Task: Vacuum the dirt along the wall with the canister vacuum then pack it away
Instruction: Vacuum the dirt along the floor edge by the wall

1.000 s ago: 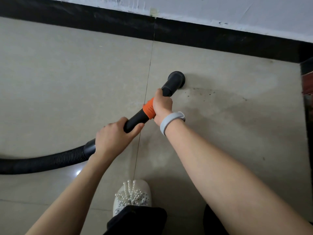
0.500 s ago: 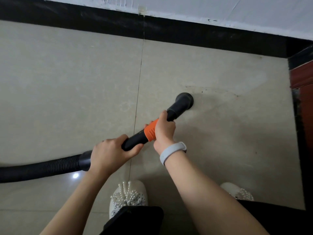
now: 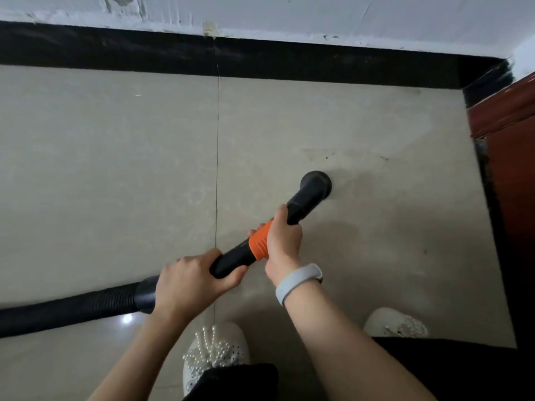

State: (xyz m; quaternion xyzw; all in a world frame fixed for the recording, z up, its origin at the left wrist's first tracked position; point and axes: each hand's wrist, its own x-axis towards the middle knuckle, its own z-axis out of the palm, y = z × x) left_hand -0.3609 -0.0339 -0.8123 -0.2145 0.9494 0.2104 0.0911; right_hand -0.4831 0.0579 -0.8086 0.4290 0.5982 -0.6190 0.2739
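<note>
Beige floor tiles (image 3: 115,169) meet a black skirting (image 3: 289,65); both hands, left hand (image 3: 191,282) and right hand (image 3: 282,241), grip the vacuum wand (image 3: 260,244), nozzle (image 3: 316,185) on the floor; specks of dirt (image 3: 327,157) remain (packing away evidently still ahead).

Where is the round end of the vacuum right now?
In the head view the nozzle sits on the floor tile right of centre, just beyond the right hand and below some dirt specks.
</note>
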